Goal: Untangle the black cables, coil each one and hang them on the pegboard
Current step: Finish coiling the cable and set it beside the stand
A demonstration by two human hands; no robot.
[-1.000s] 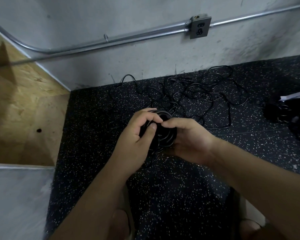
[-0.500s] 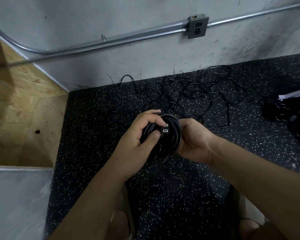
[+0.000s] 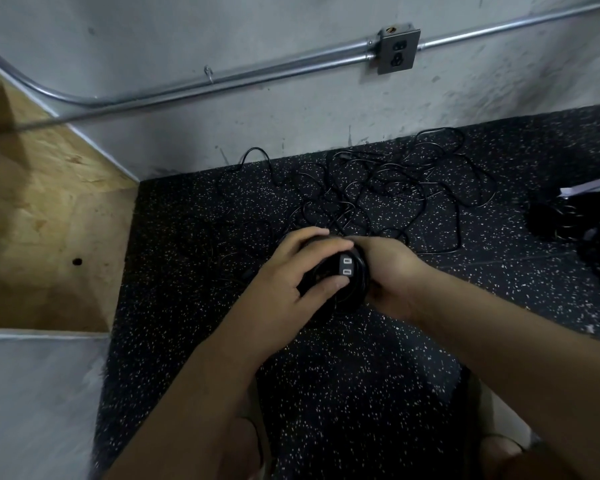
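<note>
Evidently one cable is already wound: a tight, round, black rubber-jacketed cable coil (image 3: 355, 288) sits between both hands, held just above the black, white-flecked rubber floor (image 3: 326, 375). Its black moulded plug (image 3: 346, 266), two pale metal blades facing up, lies across the top of the loops.

A bundle like this should be light and soft but springy. The jacket looks slightly grippy rather than slick, yet the loops will likely fan open the moment pressure comes off. The safest hold is probably across the whole band of loops, with the plug end pinned or tucked, not on a single strand.

The left hand (image 3: 286, 275) wraps the near side, with its fingers (image 3: 312, 234) curled over the top edge and the thumb pressing the loops just below the plug. The right hand (image 3: 392, 271) cups the far side, and its fingers (image 3: 342, 243) close narrowly over the rim, almost meeting the left ones. Neither hand is spread; both clamp the bundle.

Beyond the hands, near the grey concrete wall (image 3: 291, 109), a loose tangle of thin black cables (image 3: 378, 194) sprawls on the floor, unsorted. No pegboard is in view, so hanging calls for turning elsewhere.
</note>
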